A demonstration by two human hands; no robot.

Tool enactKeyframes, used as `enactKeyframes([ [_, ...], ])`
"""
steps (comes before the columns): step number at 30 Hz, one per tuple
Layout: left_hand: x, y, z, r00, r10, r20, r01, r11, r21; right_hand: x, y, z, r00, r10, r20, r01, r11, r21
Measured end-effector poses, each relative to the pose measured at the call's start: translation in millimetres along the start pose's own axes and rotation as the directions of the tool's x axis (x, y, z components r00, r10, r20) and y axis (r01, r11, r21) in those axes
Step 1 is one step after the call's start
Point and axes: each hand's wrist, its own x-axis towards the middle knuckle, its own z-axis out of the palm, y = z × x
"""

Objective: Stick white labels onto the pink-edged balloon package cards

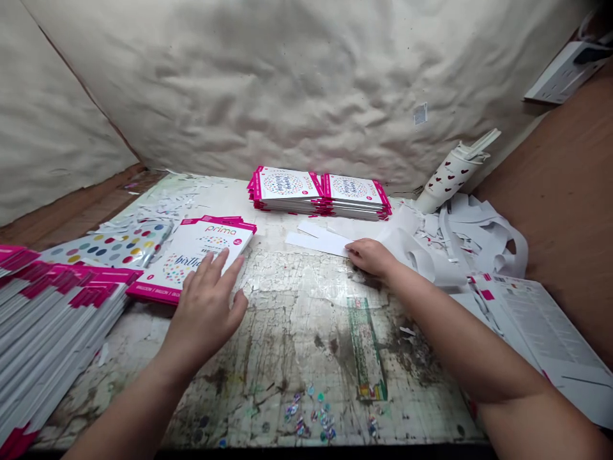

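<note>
My left hand (pixel 211 294) is spread over the lower right part of a white and pink printed packet (pixel 211 239) marked "prima", lying on a small pile of the same kind. Its fingers hide part of the print, and I cannot tell how firmly they touch. My right hand (pixel 368 257) pinches the right end of a white paper strip (pixel 318 244) that lies at the middle of the table. Another white strip (pixel 311 229) lies partly beneath it, just behind.
Two stacks of pink-edged packets (pixel 290 185) stand against the papered wall. Many more packets (pixel 62 332) fill the left side. Curled white paper (pixel 488 236) and a heart-patterned tumbler (pixel 450 179) are at the right. Loose sequins (pixel 311 415) lie near the front edge.
</note>
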Motion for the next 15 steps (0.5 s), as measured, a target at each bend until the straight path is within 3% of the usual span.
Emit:
enactKeyframes([
  [5,-8,19,3.2,0.977,0.198,-0.077,-0.209,0.959,-0.193,3,-1,-6,0.999,0.021,0.025,-0.022,0.998,0.064],
  [10,-17,34,10.0,0.957,0.283,-0.068,-0.290,0.915,-0.278,4,3,-2,0.989,0.140,-0.040,-0.129,0.968,0.214],
  [15,-27,38,14.5,0.948,0.314,-0.056,-0.315,0.895,-0.316,9,19,3,0.975,0.220,-0.031,-0.198,0.921,0.336],
])
